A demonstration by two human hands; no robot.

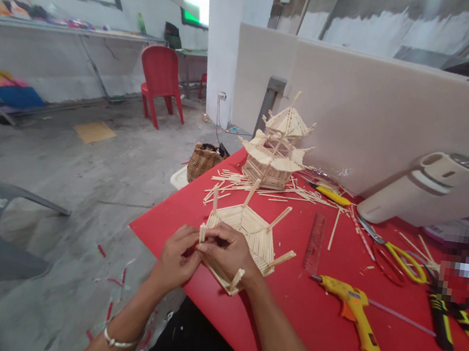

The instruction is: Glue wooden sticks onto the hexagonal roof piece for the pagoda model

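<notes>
A flat hexagonal piece made of wooden sticks [248,229] lies on the red table [305,323] near its left corner, with sticks jutting up from its corners. My left hand [176,260] and my right hand [226,252] meet at its near left edge, fingers pinched on that edge. Behind it stands a tiered stick-built pagoda model [277,146], with loose sticks [237,184] scattered around its base.
A yellow glue gun [356,315] lies to the right of my hands, beside a red ruler [314,242]. Yellow-handled scissors [400,258], pliers [440,318], a yellow cutter [329,194] and a white cylinder [418,188] lie further right. A woven bag [202,161] and red chair [160,82] stand on the floor.
</notes>
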